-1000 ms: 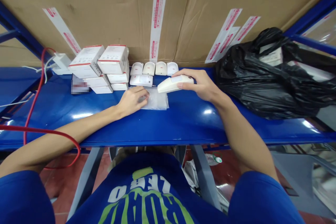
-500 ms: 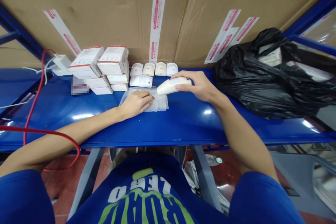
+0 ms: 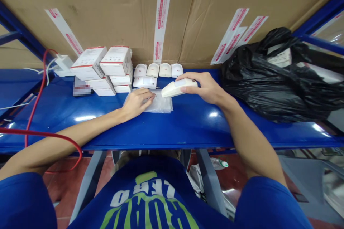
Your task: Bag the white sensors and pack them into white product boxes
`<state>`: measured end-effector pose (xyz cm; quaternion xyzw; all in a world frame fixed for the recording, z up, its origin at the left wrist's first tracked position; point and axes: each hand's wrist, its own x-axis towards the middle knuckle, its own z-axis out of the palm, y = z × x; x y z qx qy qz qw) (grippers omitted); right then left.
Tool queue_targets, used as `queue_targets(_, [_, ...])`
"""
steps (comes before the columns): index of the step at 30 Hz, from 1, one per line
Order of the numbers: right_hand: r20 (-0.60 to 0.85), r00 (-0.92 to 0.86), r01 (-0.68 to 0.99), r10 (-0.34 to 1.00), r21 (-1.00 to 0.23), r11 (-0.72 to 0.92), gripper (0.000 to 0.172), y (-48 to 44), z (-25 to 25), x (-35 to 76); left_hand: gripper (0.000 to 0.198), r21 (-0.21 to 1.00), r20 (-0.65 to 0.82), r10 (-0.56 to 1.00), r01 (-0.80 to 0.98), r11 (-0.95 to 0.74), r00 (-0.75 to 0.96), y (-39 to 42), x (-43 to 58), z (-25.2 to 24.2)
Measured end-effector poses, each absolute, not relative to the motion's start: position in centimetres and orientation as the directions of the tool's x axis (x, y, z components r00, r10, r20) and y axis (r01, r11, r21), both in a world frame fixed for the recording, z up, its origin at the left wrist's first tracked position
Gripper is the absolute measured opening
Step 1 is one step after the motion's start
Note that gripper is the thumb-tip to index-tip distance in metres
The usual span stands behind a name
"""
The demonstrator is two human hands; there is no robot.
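Observation:
My right hand (image 3: pixel 202 86) grips a cream-white motion detector (image 3: pixel 174 88) with a pale window, thumb in front and fingers over the back, held tilted just above the table. My left hand (image 3: pixel 137 103) is at the left part of a flat stack of clear plastic bags (image 3: pixel 162 105), its fingers curled and thumb drawn in, pinching at the top bag. Right behind the bags lies another white motion detector (image 3: pixel 145 82). Several rounded white and cream pieces with small red marks, one of them a cream piece (image 3: pixel 153 70), stand in a row against the cardboard.
Several white boxes with red edges (image 3: pixel 115 61) are stacked at left, near a white plug adapter (image 3: pixel 63 62). A red cable (image 3: pixel 40 93) loops over the blue table (image 3: pixel 161 132) and my left forearm. A black plastic bag (image 3: pixel 258 82) holding boxes fills the right side.
My left hand has lifted slightly and moved back to the left, its fingers going from lying flat on the bags to curled. My right hand holds the motion detector almost unmoved.

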<state>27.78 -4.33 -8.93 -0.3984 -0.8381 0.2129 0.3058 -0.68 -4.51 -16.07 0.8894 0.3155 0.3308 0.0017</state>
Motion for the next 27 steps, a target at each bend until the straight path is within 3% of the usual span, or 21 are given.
queue_targets(9, [0.325,-0.524,0.515,0.787,-0.616,0.597,0.038,-4.3,-8.6,28.1,0.035,0.231,0.606,0.562,0.551,-0.802,0.563,-4.5,-0.7,-16.0])
queue_targets(19, [0.226,-0.685,0.380,0.692,-0.700,0.605,0.042,-4.0,-8.6,28.6,0.033,0.240,0.659,0.517,0.499,-0.833,0.546,-4.5,-0.7,-16.1])
queue_targets(27, [0.307,-0.657,0.437,0.689,-0.590,0.679,0.039,-3.4,-9.8,27.9,0.033,0.198,0.684,0.471,0.479,-0.855,0.557,-4.5,-0.6,-16.0])
